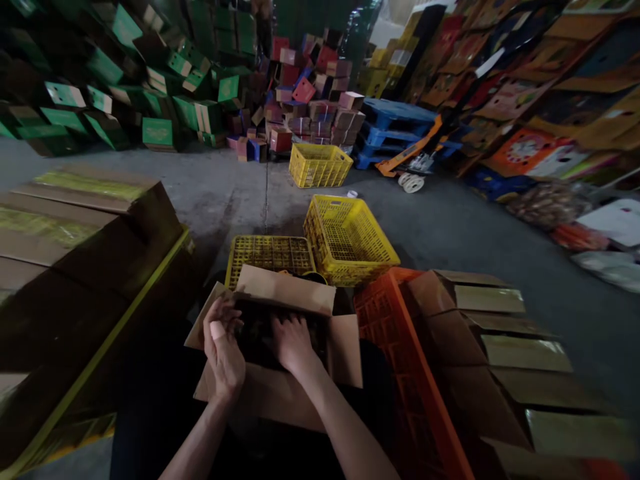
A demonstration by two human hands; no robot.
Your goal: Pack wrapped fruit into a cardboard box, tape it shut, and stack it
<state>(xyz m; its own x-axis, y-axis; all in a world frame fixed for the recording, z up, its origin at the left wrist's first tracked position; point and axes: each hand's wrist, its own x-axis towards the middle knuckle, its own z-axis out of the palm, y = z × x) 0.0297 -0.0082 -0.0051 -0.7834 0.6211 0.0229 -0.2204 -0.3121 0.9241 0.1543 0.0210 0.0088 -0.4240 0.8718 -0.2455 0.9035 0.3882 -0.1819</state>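
An open cardboard box (285, 287) sits in front of me with its flaps folded outward. Its inside is dark, and I cannot make out what it contains. At the box's left side is my left hand (223, 350), palm turned inward, the fingers loosely bent and apart, nothing visible in them. My right hand (294, 343) reaches down into the box with its fingers spread over the dark contents; the fingertips are partly lost in shadow.
Beyond the box stand an upturned-looking yellow crate (270, 252) and an open yellow crate (350, 237), with another yellow crate (320, 165) farther off. Taped cartons (90, 193) flank me on the left. An orange crate (395, 333) holds cartons on the right. Behind is a pallet jack (410, 153).
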